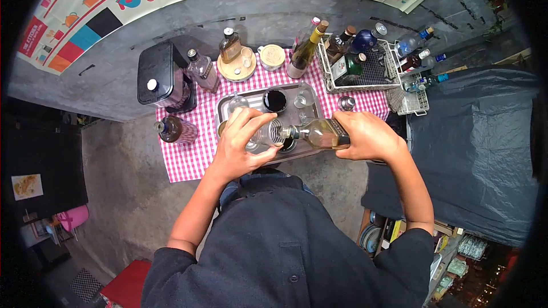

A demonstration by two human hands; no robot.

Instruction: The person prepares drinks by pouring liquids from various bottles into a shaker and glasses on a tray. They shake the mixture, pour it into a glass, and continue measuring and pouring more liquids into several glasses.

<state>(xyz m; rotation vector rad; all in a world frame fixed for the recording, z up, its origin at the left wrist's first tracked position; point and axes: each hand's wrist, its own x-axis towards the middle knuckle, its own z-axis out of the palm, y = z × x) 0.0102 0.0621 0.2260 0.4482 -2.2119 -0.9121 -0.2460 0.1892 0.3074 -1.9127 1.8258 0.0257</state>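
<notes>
My left hand is wrapped round a clear glass that is tipped toward the right. In my right hand lies a glass bottle, gripped by its base end and held nearly level. Its neck meets the mouth of the glass. Both are over a tray. On that tray stand a glass of dark liquid, a clear glass pitcher and another clear glass vessel behind my left hand. A second dark-filled vessel is partly hidden under the bottle neck.
A checked cloth covers the table against a grey wall. A black appliance and bottles stand at the left. At the back right is a wire basket of bottles, with a small metal cup before it.
</notes>
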